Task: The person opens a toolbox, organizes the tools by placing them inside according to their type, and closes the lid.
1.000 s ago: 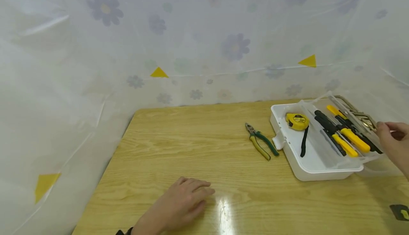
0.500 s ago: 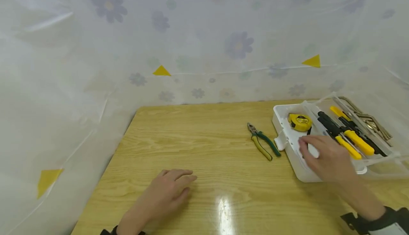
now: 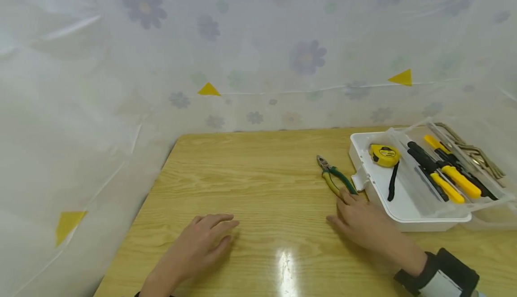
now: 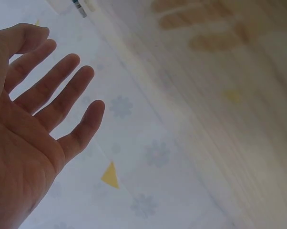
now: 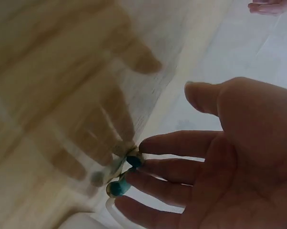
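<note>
A pair of pliers (image 3: 331,170) with one green and one yellow handle lies on the wooden table, left of a white toolbox. My right hand (image 3: 365,220) is at the handle ends, its fingertips covering the yellow one. Those teal handle ends (image 5: 118,187) appear just past the fingertips in the right wrist view, where the fingers are extended and the thumb stands apart. Low over the table at front centre-left, my left hand (image 3: 198,245) holds nothing. Its fingers are spread and loosely bent, as the left wrist view shows the palm (image 4: 24,157).
The open toolbox (image 3: 365,180) contains a yellow tape measure (image 3: 385,155) with a black strap. Its clear lid side carries black-and-yellow handled tools (image 3: 462,181) and brass-coloured hex keys (image 3: 484,160). A flowered plastic curtain (image 3: 258,54) borders the table at the back and left.
My right hand has come from the toolbox's right side, across the box, down to the pliers' handles. My left hand has shifted slightly left. The pliers have stayed in place.
</note>
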A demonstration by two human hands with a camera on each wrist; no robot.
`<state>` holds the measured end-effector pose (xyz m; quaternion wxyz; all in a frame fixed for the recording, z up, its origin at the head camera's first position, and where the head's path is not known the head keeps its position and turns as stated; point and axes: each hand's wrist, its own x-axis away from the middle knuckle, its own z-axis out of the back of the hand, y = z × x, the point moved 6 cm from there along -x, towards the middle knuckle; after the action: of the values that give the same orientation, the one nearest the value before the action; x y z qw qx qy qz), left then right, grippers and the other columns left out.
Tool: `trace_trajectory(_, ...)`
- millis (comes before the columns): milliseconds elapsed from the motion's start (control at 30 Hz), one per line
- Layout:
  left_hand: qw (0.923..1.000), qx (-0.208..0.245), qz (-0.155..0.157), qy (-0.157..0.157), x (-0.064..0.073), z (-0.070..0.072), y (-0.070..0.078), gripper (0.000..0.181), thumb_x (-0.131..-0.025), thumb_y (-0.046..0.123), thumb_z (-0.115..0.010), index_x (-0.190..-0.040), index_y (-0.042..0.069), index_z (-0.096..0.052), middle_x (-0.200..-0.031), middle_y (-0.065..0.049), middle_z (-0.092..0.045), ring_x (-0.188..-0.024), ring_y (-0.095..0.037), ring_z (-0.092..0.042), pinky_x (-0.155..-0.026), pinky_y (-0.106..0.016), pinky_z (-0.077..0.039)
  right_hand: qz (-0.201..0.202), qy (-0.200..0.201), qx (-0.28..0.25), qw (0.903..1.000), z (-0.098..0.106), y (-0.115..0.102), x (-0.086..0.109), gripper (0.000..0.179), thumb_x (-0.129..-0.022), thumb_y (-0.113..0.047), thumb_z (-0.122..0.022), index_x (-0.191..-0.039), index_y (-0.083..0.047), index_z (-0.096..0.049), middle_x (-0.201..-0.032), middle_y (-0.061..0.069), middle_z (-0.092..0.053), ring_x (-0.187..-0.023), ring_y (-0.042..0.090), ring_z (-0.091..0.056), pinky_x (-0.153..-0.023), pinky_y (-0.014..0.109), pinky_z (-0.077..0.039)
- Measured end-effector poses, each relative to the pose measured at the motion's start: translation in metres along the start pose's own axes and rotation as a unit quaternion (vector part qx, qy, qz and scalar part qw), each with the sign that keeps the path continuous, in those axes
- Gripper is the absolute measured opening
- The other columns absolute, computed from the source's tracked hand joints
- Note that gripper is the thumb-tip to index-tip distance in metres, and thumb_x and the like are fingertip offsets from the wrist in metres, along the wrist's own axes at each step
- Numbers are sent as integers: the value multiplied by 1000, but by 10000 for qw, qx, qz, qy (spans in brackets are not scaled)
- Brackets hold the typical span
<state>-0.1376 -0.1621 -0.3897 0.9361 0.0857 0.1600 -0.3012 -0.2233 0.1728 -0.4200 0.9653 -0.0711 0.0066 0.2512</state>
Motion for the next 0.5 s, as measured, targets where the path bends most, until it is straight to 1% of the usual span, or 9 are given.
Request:
trace_trajectory(100, 10000, -10, -2, 2, 0, -1, 0, 37, -88, 23, -79, -124, 20, -72, -126, 1, -72, -108, -16, -70, -83, -42, -57, 8, 174, 26, 9998, 0, 1, 0, 51, -98, -38, -67, -117, 9, -69, -138, 34, -58, -112, 50, -66, -88, 63, -55)
trace_trajectory(200, 10000, -45, -23, 55, -1, -1, 1, 37, -87, 24, -80, -124, 20, -72, -125, 2, -72, -108, -16, -70, -82, -41, -57, 93, 343, 50, 9994, 2, -1, 2, 46, -95, -33, -72, -113, 10, -70, -133, 33, -61, -103, 46, -69, -84, 58, -58)
trace_trajectory(267, 9999, -63, -66, 105, -1, -1, 2, 37, -86, 23, -80, -123, 20, -73, -124, 2, -72, -107, -16, -70, -82, -41, -57, 166, 307, 75, 9994, 2, -6, 5, 47, -94, -33, -74, -112, 11, -70, -128, 31, -63, -97, 43, -71, -82, 54, -59)
trace_trajectory(333, 9998, -82, -116, 142, -1, -2, 3, 37, -86, 23, -79, -122, 20, -73, -124, 2, -73, -106, -17, -71, -81, -41, -57, 161, 123, 127, 9997, 1, -11, 10, 49, -92, -35, -75, -110, 10, -71, -124, 26, -63, -90, 37, -70, -76, 50, -60)
trace_trajectory(400, 9998, -70, -142, 147, -1, -2, 4, 37, -86, 22, -79, -122, 19, -73, -124, 2, -73, -105, -17, -71, -82, -40, -57, 88, -188, 74, 9998, -1, -18, 17, 51, -92, -38, -75, -109, 9, -71, -119, 21, -63, -85, 32, -68, -73, 48, -59)
trace_trajectory(467, 9998, -55, -131, 131, 0, -2, 5, 37, -86, 22, -79, -122, 19, -73, -124, 2, -73, -106, -17, -71, -82, -40, -57, -22, -622, 65, 9980, -2, -23, 24, 54, -92, -42, -74, -109, 9, -70, -117, 18, -62, -83, 28, -65, -71, 47, -58)
trace_trajectory(500, 9998, -58, -120, 114, 0, -2, 4, 37, -86, 23, -79, -123, 19, -73, -124, 2, -73, -106, -17, -71, -82, -41, -57, -69, -796, 69, 9968, -2, -25, 27, 53, -91, -44, -74, -104, 7, -71, -113, 16, -62, -82, 27, -63, -71, 48, -57)
